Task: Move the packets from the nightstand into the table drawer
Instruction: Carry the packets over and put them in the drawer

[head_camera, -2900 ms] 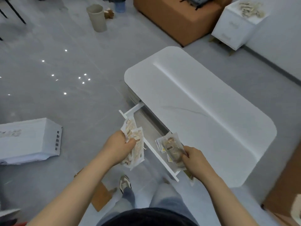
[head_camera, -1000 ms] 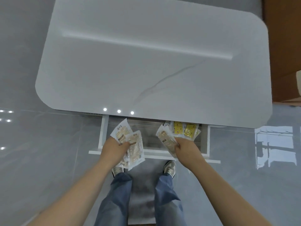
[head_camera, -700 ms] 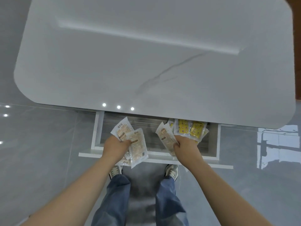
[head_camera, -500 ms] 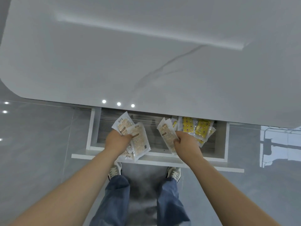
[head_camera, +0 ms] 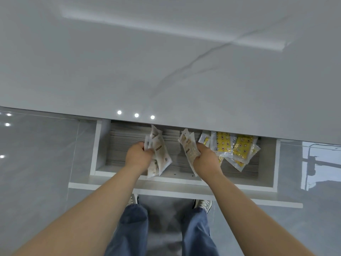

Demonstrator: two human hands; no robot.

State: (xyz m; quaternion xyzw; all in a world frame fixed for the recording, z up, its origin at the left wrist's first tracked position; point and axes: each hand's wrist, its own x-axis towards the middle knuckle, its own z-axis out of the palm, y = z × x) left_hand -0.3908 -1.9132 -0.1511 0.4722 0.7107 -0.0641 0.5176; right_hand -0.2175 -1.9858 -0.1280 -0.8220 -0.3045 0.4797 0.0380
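Packets with pale beige print were grasped as a bunch in the left hand, fingers curled round them; a second bunch was grasped in the same way by the right hand. Both hands were positioned inside the opening of the pulled-out drawer, the left over its bare middle-left portion and the right just beside the yellow packets already lying at the drawer's right end. Whether either bunch touched the drawer bottom could not be determined. The step in hand was judged to be the deposit: carrying was complete, release was not yet made. The next move called for lowering both bunches onto the drawer bottom, slackening the fingers, and drawing the hands back toward the body, clear of the table top overhanging the drawer's rear. The film wrappers appeared slippery and likely to fan out on release. The nightstand was out of view, so the remaining quantity could not be assessed.
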